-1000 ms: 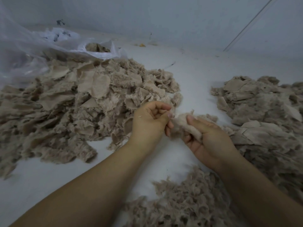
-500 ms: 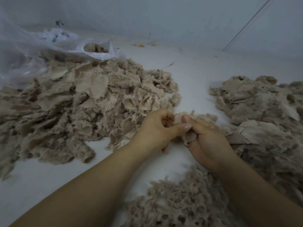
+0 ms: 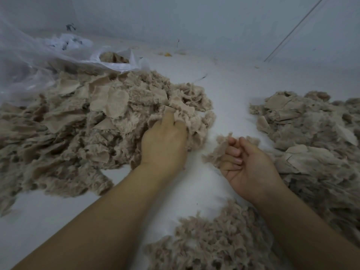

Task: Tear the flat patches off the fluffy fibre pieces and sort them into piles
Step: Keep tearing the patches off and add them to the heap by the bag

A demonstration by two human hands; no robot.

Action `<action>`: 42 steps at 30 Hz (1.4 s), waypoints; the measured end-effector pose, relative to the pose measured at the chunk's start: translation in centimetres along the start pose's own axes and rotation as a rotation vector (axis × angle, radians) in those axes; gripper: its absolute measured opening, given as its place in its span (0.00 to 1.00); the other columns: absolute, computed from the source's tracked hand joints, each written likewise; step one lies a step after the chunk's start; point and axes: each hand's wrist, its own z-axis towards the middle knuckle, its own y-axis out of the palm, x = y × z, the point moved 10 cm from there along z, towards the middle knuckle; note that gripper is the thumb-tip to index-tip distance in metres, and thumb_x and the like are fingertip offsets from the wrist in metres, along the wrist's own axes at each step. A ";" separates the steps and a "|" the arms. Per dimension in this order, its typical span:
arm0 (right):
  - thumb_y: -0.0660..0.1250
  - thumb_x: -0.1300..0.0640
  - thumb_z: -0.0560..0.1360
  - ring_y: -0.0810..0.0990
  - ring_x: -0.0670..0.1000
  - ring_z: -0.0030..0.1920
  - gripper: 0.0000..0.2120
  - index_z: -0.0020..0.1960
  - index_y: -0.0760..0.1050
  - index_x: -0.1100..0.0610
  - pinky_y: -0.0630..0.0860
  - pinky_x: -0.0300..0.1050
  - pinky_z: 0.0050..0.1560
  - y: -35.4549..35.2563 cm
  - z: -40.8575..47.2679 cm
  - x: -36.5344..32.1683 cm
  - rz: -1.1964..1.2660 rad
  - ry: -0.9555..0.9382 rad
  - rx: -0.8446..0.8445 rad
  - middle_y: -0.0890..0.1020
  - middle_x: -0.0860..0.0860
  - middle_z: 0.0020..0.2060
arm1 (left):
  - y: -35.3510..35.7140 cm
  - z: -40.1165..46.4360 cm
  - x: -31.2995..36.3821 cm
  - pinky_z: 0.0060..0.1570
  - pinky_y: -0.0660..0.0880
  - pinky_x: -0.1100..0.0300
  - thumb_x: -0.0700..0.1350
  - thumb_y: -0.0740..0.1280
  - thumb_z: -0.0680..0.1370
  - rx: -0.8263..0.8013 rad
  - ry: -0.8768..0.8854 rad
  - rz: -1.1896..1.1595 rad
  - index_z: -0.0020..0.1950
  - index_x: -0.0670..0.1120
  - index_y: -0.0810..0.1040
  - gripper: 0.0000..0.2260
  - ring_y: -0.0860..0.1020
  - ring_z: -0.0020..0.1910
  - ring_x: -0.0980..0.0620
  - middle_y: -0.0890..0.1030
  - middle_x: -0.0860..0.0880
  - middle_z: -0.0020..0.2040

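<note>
- Fibre piece [image 3: 218, 151]: small fluffy scrap, held in my right hand [image 3: 251, 168] between the big pile and the right pile, just above the white surface [image 3: 224, 90]. The fingers curl loosely over it; the hand lies palm up.
- Big pile [image 3: 87, 129]: mixed fluffy pieces with flat patches on them, to the left. My left hand [image 3: 165, 145] is pressed into its near right edge, with fingers sunk in the fluff and closing on a clump.
- Right pile [image 3: 311, 133]: flat patches mixed with fluff, just beside my right hand.
- Near pile [image 3: 210, 244]: fluff only, at the bottom of the view.
- Step in hand, as I judge it: drop the scrap on its proper pile and draw one fresh piece from the big pile. I would take a single piece by its patch edge, not a handful, so the tear starts clean.
- Bag [image 3: 58, 61]: clear plastic behind the big pile, some fibre inside.
- Hard to tell: left fingertips are buried, so the exact hold is unclear; whether the scrap carries a patch I cannot tell; the right and near piles are cut off by the frame.
</note>
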 end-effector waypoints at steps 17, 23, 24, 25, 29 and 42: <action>0.59 0.54 0.79 0.61 0.42 0.20 0.09 0.43 0.72 0.58 0.59 0.32 0.18 0.7 0.4 0.3 -0.016 0.002 -0.034 0.67 0.47 0.24 | 8.0 -0.5 4.7 0.31 0.71 0.69 0.35 0.65 0.79 -0.352 -0.235 -1.144 0.55 0.42 0.80 0.07 0.74 0.29 0.61 0.79 0.48 0.39; 0.55 0.54 0.84 0.63 0.42 0.21 0.14 0.59 0.73 0.62 0.61 0.32 0.19 0.4 0.4 0.8 -0.055 0.063 -0.012 0.68 0.47 0.26 | 8.3 -0.7 4.2 0.28 0.68 0.62 0.36 0.67 0.78 -0.349 -0.243 -1.095 0.44 0.37 0.81 0.05 0.70 0.22 0.62 0.79 0.46 0.30; 0.55 0.54 0.84 0.63 0.41 0.21 0.14 0.60 0.73 0.62 0.61 0.32 0.19 0.4 0.4 0.9 -0.057 0.072 -0.015 0.68 0.47 0.26 | 8.2 -0.7 4.1 0.28 0.68 0.62 0.35 0.67 0.78 -0.335 -0.250 -1.084 0.43 0.38 0.80 0.05 0.70 0.22 0.62 0.76 0.50 0.28; 0.54 0.54 0.84 0.63 0.41 0.21 0.14 0.60 0.72 0.62 0.60 0.32 0.19 0.5 0.3 0.9 -0.058 0.084 -0.020 0.68 0.47 0.26 | 8.0 -0.8 4.1 0.27 0.68 0.62 0.35 0.66 0.78 -0.328 -0.259 -1.085 0.42 0.40 0.78 0.05 0.71 0.22 0.60 0.74 0.52 0.26; 0.55 0.55 0.83 0.63 0.41 0.20 0.11 0.48 0.71 0.60 0.58 0.31 0.19 0.7 -0.1 0.7 -0.034 0.124 -0.020 0.69 0.47 0.25 | 7.3 -1.4 4.0 0.18 0.65 0.65 0.35 0.57 0.82 -0.304 -0.324 -1.294 0.43 0.44 0.70 0.10 0.70 0.17 0.52 0.71 0.42 0.23; 0.64 0.58 0.72 0.63 0.41 0.20 0.04 0.45 0.72 0.59 0.60 0.30 0.19 0.7 -0.2 0.9 -0.127 0.121 -0.022 0.69 0.47 0.25 | 6.7 -1.3 2.8 0.20 0.62 0.65 0.38 0.55 0.84 -0.211 -0.421 -1.642 0.44 0.44 0.68 0.09 0.66 0.18 0.52 0.70 0.48 0.24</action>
